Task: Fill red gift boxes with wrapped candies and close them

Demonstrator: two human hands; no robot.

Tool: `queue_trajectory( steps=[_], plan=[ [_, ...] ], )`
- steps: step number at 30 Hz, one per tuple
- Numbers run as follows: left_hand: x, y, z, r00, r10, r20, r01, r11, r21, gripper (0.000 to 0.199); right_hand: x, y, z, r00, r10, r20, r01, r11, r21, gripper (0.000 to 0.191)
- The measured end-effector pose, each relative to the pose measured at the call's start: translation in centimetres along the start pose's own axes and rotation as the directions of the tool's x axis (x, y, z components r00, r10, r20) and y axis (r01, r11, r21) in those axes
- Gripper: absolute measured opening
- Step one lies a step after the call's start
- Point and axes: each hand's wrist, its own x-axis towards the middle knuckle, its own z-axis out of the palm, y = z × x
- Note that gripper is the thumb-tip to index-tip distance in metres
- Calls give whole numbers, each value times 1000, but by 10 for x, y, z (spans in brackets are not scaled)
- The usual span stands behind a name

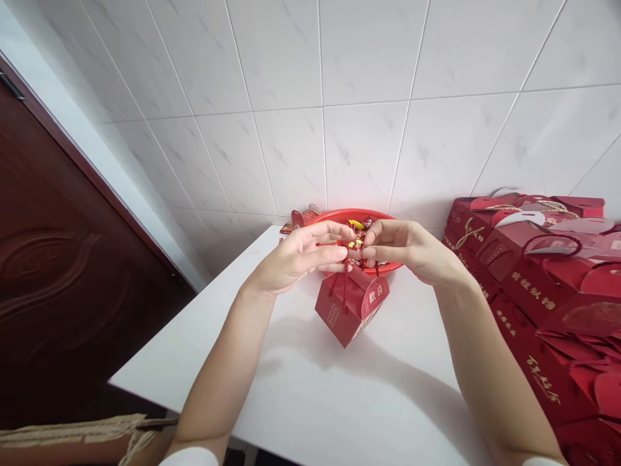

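Note:
A small red gift box with gold and white lettering hangs tilted above the white table, its shadow falling below it. Its red twisted cord handles run up to the fingers of my hands. My left hand pinches the cord above the box's left side. Opposite it, my right hand has thumb and fingers closed together on the cord at the right. The fingertips almost meet, and they partly hide the cord's top. Behind them stands a red plastic basket of wrapped candies.
Red gift boxes are stacked along the right side of the table. Small red items lie beside the basket at the back left. A tiled wall rises behind the table. To the left is a dark wooden door.

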Motion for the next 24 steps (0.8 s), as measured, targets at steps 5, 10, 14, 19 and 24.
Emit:
queue_trajectory(
  steps=[5, 10, 14, 19, 24],
  plan=[
    [-6, 0, 19, 989, 147, 26, -146, 988, -39, 45, -10, -9, 16, 990, -37, -136, 0, 965, -263, 30],
    [-10, -1, 34, 975, 211, 73, -209, 977, -36, 50, -13, -9, 28, 967, -126, -220, -4, 862, -508, 16],
    [-12, 1, 35, 968, 248, 38, -249, 968, 18, 50, -16, -15, 27, 942, -186, -280, -1, 832, -555, 12],
    [-12, 4, 26, 952, 295, -86, -286, 953, 99, 41, -19, -60, 6, 851, -250, -462, -72, 816, -574, 10],
    [-12, 7, 22, 938, 316, -144, -283, 936, 210, 36, -24, -135, -16, 667, -427, -611, -256, 639, -725, 9]
  ],
)
